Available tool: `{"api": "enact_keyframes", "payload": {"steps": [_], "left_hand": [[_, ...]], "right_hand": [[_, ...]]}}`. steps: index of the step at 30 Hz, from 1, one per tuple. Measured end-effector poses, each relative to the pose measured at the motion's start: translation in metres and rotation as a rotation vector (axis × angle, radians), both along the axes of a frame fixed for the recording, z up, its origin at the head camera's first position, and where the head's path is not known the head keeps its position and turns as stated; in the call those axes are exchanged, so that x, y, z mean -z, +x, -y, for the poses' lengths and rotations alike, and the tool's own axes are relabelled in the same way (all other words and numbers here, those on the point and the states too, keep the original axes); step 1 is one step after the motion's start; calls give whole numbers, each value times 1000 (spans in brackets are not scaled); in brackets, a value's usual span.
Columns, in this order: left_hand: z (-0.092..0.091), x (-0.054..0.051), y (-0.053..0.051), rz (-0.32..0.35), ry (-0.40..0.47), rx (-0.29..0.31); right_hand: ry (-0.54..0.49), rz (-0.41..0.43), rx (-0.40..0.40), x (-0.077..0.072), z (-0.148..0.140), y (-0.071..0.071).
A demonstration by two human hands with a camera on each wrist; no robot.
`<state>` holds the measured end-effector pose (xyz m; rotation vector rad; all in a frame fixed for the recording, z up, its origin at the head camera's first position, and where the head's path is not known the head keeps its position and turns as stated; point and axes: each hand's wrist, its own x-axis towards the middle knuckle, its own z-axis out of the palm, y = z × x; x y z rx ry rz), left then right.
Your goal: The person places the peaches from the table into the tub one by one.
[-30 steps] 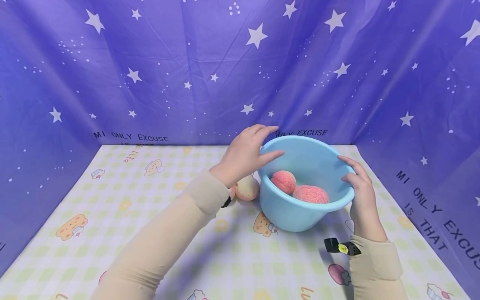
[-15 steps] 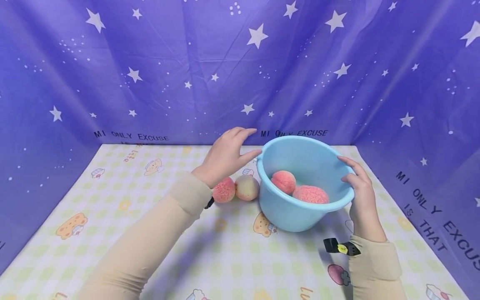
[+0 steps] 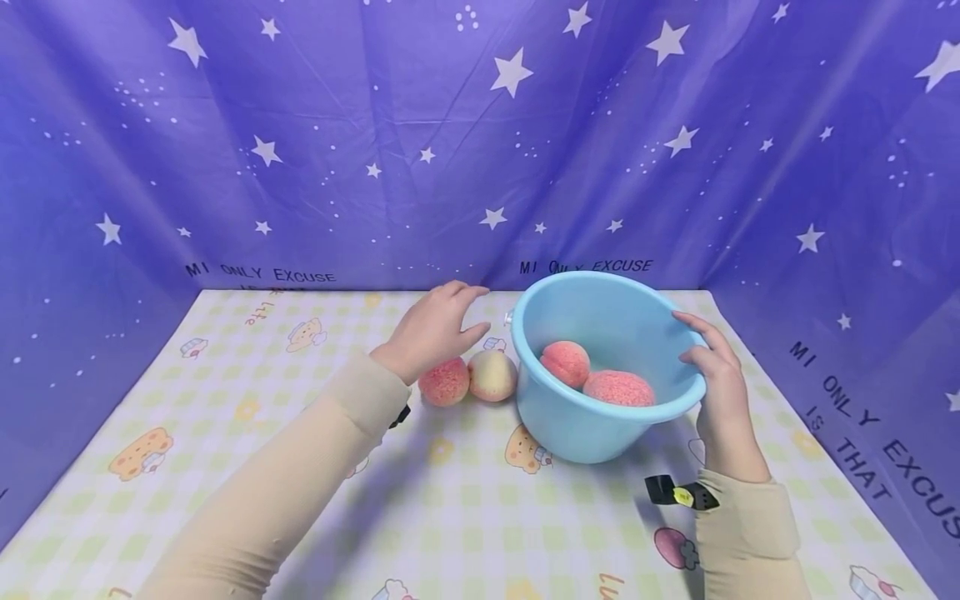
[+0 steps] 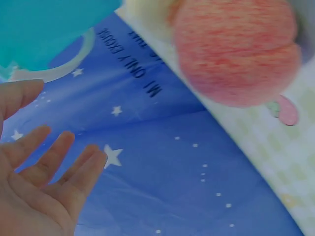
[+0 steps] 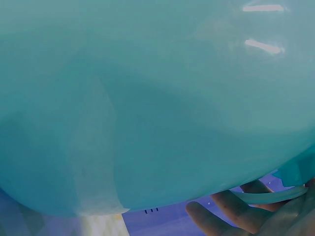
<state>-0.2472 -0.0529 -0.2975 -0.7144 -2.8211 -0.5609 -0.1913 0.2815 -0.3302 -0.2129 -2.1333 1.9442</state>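
A light blue bucket [image 3: 577,429] stands on the table, leaning a little, with two pinkish-red peaches [image 3: 619,389] inside. My right hand [image 3: 722,392] grips its right rim, fingers hooked over the edge; in the right wrist view the bucket wall [image 5: 147,108] hides most of that hand. To the left of the bucket, a red peach [image 3: 445,382] and a pale cream peach [image 3: 492,376] lie side by side on the cloth. Over them hovers my left hand [image 3: 435,329], fingers spread and holding nothing. In the left wrist view, the red peach [image 4: 238,51] appears apart from the fingers.
A checked cloth with cartoon prints [image 3: 225,467] covers the table. Purple star-patterned curtains [image 3: 420,108] hang behind it and along both sides. A white handle joint [image 3: 509,319] sticks out at the bucket's left rim.
My left hand has drawn back leftward from above the bucket's mouth and sunk a little, uncovering the two peaches on the cloth. My right hand and the bucket have stayed put.
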Motion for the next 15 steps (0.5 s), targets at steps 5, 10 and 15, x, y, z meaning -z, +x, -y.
{"api": "enact_keyframes", "payload": {"steps": [5, 10, 15], "left_hand": [[5, 12, -2, 42, -83, -16], [8, 20, -3, 99, -132, -25], [11, 26, -2, 155, -158, -29]], "right_hand": [[4, -3, -6, 0, 0, 0], [4, 5, 3, -1, 0, 0], [7, 1, 1, -1, 0, 0]]}}
